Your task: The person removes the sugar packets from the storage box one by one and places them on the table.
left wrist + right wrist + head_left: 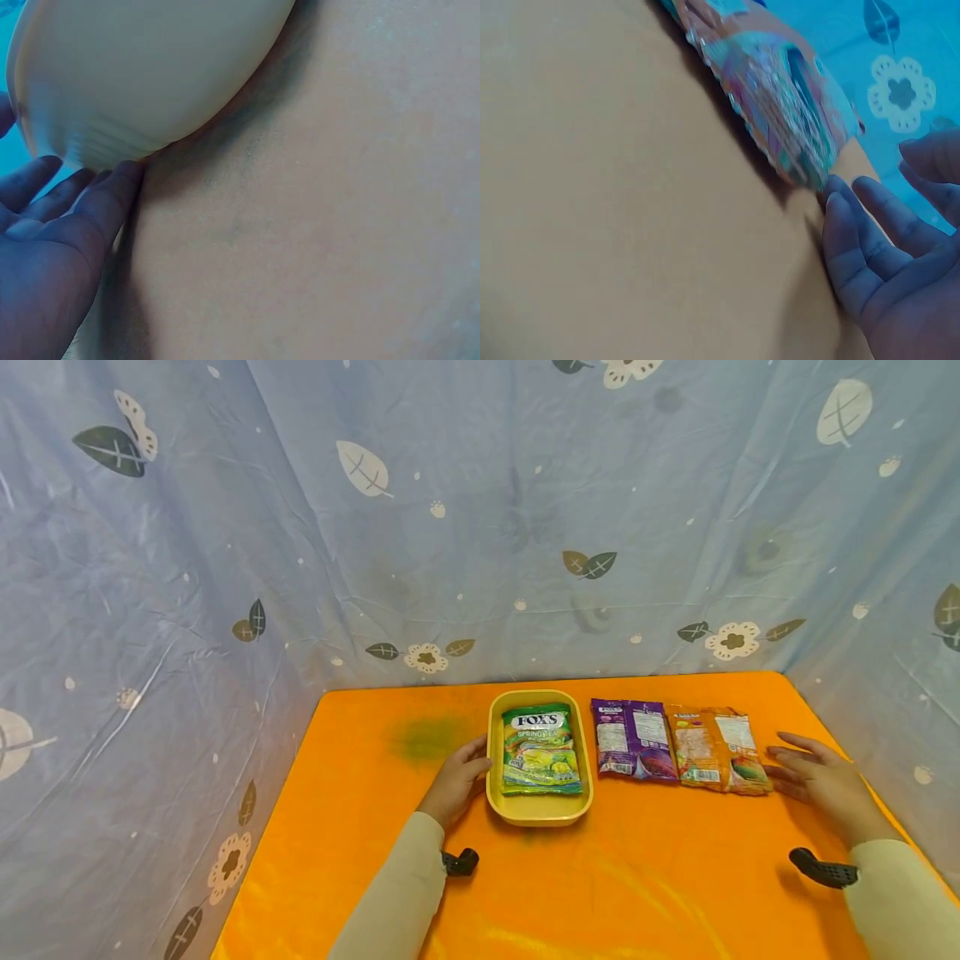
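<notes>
A green candy bag (542, 749) marked FOX'S lies inside a yellow rectangular tray (542, 811). My left hand (459, 779) is at the tray's left side, its fingertips against the outer wall, as the tray wall (142, 67) in the left wrist view also shows. To the tray's right, a purple candy bag (634, 739) and an orange candy bag (718, 749) lie side by side with their printed backs up. My right hand (823, 783) is beside the orange bag's right end, fingers spread and slightly bent. Its fingertips are close to that end (799, 127); contact is hard to tell.
An orange cloth (645, 885) covers the table, with a greenish stain left of the tray. Blue-grey curtains (480, 527) printed with leaves and flowers hang behind and at both sides. A black strap piece (461, 862) shows at the left wrist, another (823, 868) at the right.
</notes>
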Available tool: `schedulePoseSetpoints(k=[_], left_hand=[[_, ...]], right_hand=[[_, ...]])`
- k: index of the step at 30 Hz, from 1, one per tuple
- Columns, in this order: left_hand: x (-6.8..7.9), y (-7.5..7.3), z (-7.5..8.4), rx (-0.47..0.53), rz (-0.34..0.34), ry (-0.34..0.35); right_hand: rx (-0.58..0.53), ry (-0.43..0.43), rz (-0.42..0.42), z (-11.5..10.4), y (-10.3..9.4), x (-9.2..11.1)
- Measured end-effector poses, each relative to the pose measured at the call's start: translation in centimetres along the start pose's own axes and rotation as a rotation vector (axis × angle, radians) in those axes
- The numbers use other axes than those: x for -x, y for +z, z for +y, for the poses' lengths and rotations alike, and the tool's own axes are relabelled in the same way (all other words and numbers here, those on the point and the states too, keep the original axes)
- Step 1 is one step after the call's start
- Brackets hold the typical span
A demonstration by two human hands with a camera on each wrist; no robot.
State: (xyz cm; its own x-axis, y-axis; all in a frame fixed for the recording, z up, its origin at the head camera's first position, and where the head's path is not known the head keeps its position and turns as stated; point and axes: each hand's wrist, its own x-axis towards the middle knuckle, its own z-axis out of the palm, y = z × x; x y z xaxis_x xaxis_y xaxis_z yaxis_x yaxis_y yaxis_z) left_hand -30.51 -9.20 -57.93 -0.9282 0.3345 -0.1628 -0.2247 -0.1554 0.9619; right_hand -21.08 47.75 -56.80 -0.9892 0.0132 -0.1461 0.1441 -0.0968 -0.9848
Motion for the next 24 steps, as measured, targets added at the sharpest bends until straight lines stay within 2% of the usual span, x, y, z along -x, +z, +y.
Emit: schedulePoseSetpoints(k=[4,10,18,24], left_hand=[[0.0,0.0,0.0,-0.007,0.002,-0.002],[0.0,-0.1,0.0,-0.002,-0.009,0.004],[0.1,0.0,0.0,-0.001,-0.009,0.005],[0.1,-0.1,0.0,-0.005,-0.009,0.002]], right_hand=[[-0.138,-0.012,-0.011,0.1,-0.5,0.8],[-0.257,-0.009,-0.007,0.0,-0.8,1.3],[-0.326,-0.025,0.005,-0.5,-0.3,1.4],[-0.417,-0.074,-0.046,-0.6,0.2,1.4]])
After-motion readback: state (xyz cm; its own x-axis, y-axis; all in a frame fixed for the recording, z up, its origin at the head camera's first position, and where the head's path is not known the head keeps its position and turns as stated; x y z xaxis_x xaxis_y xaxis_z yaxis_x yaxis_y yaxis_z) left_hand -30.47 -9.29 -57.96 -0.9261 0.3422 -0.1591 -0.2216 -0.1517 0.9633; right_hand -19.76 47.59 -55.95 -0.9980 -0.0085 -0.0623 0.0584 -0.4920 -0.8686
